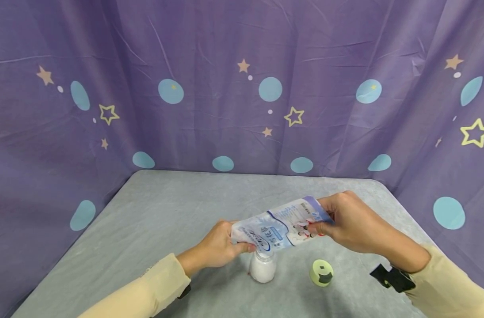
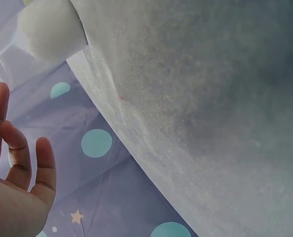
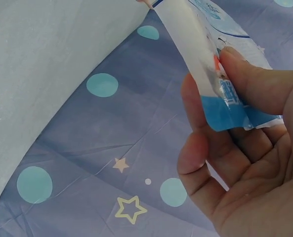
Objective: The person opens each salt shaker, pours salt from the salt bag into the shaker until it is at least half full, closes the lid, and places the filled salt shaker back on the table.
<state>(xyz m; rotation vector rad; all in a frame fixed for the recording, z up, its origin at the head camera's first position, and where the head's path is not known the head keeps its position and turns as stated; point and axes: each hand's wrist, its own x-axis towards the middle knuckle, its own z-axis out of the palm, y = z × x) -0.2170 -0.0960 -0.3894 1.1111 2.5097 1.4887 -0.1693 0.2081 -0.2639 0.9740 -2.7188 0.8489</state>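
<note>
A white and blue printed salt bag (image 1: pixel 279 225) slants down to the left over a small clear jar (image 1: pixel 262 267). White contents (image 2: pixel 52 29) fill much of the jar in the left wrist view. My left hand (image 1: pixel 219 247) pinches the bag's lower end, right above the jar's mouth. At the higher end, my right hand (image 1: pixel 347 223) grips the bag, with the thumb on its printed face. The right wrist view shows the bag's blue end (image 3: pixel 228 113) between that thumb and the fingers. The bag's lower edge overlaps the jar's mouth in the head view.
A yellow-green round piece (image 1: pixel 321 272) with a dark patch lies on the table to the right of the jar. The grey cloth-covered table (image 1: pixel 178 198) reaches back to a purple curtain (image 1: pixel 226 66) with stars and blue dots, which also hangs at both sides.
</note>
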